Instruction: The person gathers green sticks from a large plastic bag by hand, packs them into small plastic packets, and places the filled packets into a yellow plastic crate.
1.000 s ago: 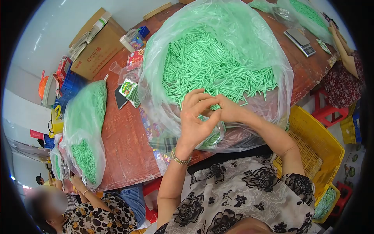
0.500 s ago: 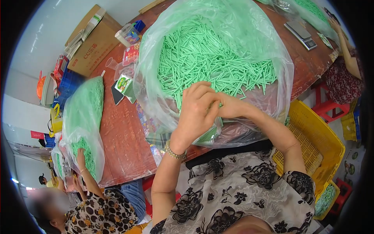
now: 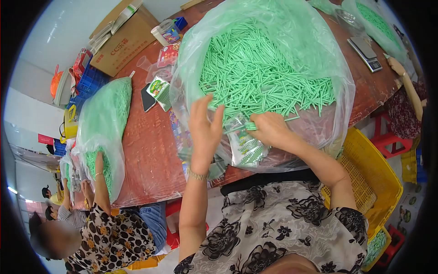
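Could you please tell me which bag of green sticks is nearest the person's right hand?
The large, wide-open middle bag; the right hand is at its near side, while the other bags lie off to the left and far right.

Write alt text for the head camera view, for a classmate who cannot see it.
A person's right hand pinches a few green sticks near printed packets, the left hand open beside it. Beyond, a large open bag of similar sticks covers part of a red table.
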Available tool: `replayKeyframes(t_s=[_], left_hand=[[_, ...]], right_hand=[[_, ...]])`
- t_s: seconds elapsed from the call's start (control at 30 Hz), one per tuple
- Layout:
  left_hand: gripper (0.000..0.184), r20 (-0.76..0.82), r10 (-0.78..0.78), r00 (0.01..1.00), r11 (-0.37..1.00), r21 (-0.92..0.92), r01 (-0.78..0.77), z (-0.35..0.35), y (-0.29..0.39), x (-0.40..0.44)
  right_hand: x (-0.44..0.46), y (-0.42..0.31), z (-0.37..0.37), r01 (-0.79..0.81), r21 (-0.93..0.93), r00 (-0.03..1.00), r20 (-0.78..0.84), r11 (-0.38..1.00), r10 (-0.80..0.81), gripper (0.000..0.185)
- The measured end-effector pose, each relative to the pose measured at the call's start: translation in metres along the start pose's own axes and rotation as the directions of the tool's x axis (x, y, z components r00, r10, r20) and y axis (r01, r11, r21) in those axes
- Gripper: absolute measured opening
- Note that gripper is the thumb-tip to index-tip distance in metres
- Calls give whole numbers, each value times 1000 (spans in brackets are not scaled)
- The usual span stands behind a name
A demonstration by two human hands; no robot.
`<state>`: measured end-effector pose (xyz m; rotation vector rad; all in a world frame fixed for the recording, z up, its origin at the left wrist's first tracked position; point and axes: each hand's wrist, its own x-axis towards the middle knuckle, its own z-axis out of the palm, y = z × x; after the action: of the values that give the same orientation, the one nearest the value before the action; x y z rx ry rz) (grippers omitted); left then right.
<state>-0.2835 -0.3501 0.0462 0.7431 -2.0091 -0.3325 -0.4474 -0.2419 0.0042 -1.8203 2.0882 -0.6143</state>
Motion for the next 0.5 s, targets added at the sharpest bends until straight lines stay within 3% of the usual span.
replayKeyframes(t_s=[0.07,0.1,0.17,0.23,0.3,0.33,0.37,0.4,0.43,0.47,0.5], left_hand=[[21,263,-141,955,985,-56,161,-10,-3,-18],[21,262,-135,956,986,-57,155,-11,-1,-23],[18,282,-273,920,947,-90,308,-9,3,-30],[21,265,-223,938,964,-85,253,-2,-7,-33],[29,127,-19,992,1000,21,17,3,-2,-24],[29,119,-12,993,1000,18,10,8,2,-20],[33,137,-163,977,976,-120,179,15,9,-17],[38,180,-303,936,906,-251,342,22,16,-14],[33,273,-451,850,722,-448,527,31,24,-9],[33,277,-444,852,722,-453,523,38,28,-9],[25,360,-459,812,527,-626,575,44,31,-10]], right_hand=[[-2,9,5,19,10,999,-48,1000,-18,31],[-4,13,6,36,16,995,-95,999,-35,27],[-7,16,1,35,-24,983,-180,999,-39,18],[-6,19,-6,96,-81,885,-450,992,-123,13],[-6,10,-31,144,-115,840,-511,983,-183,14],[-6,5,-37,161,2,813,-567,987,-132,16],[-6,2,-41,184,119,784,-616,976,-73,18],[-7,4,-41,133,196,831,-556,972,-2,22],[-6,7,-37,130,191,827,-563,973,0,22],[-3,10,-30,147,448,870,-482,882,100,23],[-2,13,-23,139,673,910,-376,726,174,26]])
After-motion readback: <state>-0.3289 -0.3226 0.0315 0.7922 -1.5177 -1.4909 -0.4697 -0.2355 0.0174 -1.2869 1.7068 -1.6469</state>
